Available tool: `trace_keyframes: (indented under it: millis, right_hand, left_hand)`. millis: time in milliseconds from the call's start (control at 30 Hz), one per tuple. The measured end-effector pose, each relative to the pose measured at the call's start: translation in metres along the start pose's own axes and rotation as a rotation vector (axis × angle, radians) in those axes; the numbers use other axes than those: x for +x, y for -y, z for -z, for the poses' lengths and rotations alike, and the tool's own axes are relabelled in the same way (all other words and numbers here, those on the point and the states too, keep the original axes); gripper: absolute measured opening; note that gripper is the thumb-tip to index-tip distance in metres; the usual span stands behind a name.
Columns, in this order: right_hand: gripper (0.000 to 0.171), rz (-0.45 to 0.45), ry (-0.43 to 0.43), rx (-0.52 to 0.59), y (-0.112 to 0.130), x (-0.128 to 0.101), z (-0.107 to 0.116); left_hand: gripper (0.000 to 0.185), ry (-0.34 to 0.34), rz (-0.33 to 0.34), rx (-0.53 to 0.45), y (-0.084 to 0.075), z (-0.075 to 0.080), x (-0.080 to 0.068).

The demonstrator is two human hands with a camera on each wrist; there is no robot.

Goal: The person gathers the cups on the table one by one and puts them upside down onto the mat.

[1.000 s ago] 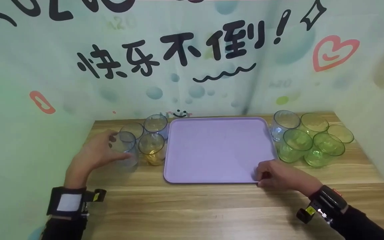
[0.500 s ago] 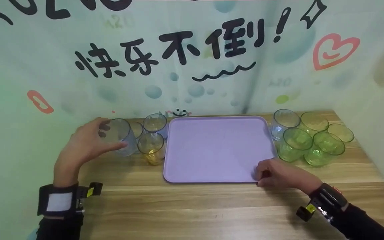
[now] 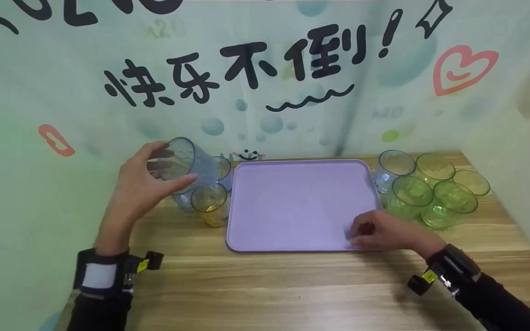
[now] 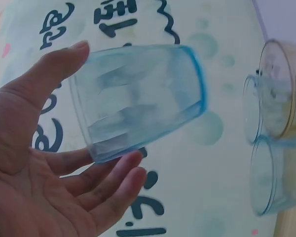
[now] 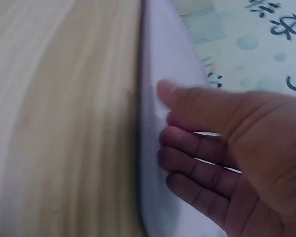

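Head view, left hand: the left hand (image 3: 143, 184) holds a blue cup (image 3: 187, 161) in the air above the left cup group, tilted on its side, thumb on one wall and fingers (image 3: 161, 154) on the other.
Head view, right hand: the right hand (image 3: 380, 232) rests on the near right corner of the purple tray (image 3: 292, 202), fingers curled at its rim; whether they pinch it I cannot tell.
Head view, containers: an amber cup (image 3: 209, 202) and other clear cups stand on the table (image 3: 265, 289) left of the tray; green cups (image 3: 435, 193) and one bluish cup (image 3: 391, 168) stand to its right. All look empty, as does the tray.
Left wrist view: the blue cup (image 4: 138, 98) lies sideways between thumb and fingers (image 4: 116, 175), lightly clasped, nothing inside.
Right wrist view: the right hand (image 5: 222, 143) lies over the tray (image 5: 163, 74) edge, fingers bent.
Doing it well: judged from this, a firmer wrap round the cup's wall and a steadied tray would help.
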State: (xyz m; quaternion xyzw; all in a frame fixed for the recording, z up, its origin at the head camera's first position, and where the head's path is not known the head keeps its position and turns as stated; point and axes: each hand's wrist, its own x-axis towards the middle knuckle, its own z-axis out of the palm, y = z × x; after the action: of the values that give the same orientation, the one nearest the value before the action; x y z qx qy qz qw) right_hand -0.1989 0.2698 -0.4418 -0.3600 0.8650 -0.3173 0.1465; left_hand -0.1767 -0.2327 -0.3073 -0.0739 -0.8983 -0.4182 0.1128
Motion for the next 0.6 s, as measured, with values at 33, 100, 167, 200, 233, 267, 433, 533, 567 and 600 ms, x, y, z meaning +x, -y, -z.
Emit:
trace_keyframes:
  millis: [33,100,167,200,233,267,433,533,567,600]
  right_hand:
    - [0.011,0.008,-0.021,0.02,0.0,0.002,0.002]
    - [0.01,0.017,-0.074,0.07,0.001,0.006,0.007]
    - [0.012,0.027,-0.135,0.113,0.003,0.011,0.012]
    - [0.013,0.023,-0.165,0.129,0.004,0.013,0.014]
    - [0.013,0.012,-0.196,0.134,0.006,0.016,0.016]
    - [0.014,0.001,-0.226,0.14,0.007,0.018,0.018]
    - [0.018,-0.055,-0.342,0.212,0.015,0.029,0.028]
    - [0.024,-0.055,-0.396,0.324,0.019,0.037,0.032]
    - [0.026,-0.05,-0.413,0.362,0.02,0.039,0.032]
    - [0.028,-0.042,-0.427,0.394,0.021,0.041,0.033]
  left_hand:
    - [0.094,-0.015,-0.003,-0.023,-0.001,-0.004,0.001]
    - [0.093,-0.039,-0.009,-0.078,-0.002,-0.014,0.004]
    - [0.092,-0.051,-0.011,-0.131,-0.004,-0.024,0.006]
    - [0.091,-0.058,-0.015,-0.159,-0.005,-0.029,0.007]
    - [0.089,-0.061,-0.019,-0.193,-0.006,-0.034,0.007]
    - [0.088,-0.063,-0.022,-0.225,-0.007,-0.039,0.008]
    - [0.084,-0.064,-0.037,-0.37,-0.01,-0.059,0.007]
    - [0.082,-0.054,-0.039,-0.434,-0.012,-0.07,0.007]
    - [0.082,-0.05,-0.041,-0.451,-0.013,-0.073,0.007]
    - [0.081,-0.045,-0.041,-0.468,-0.014,-0.077,0.007]
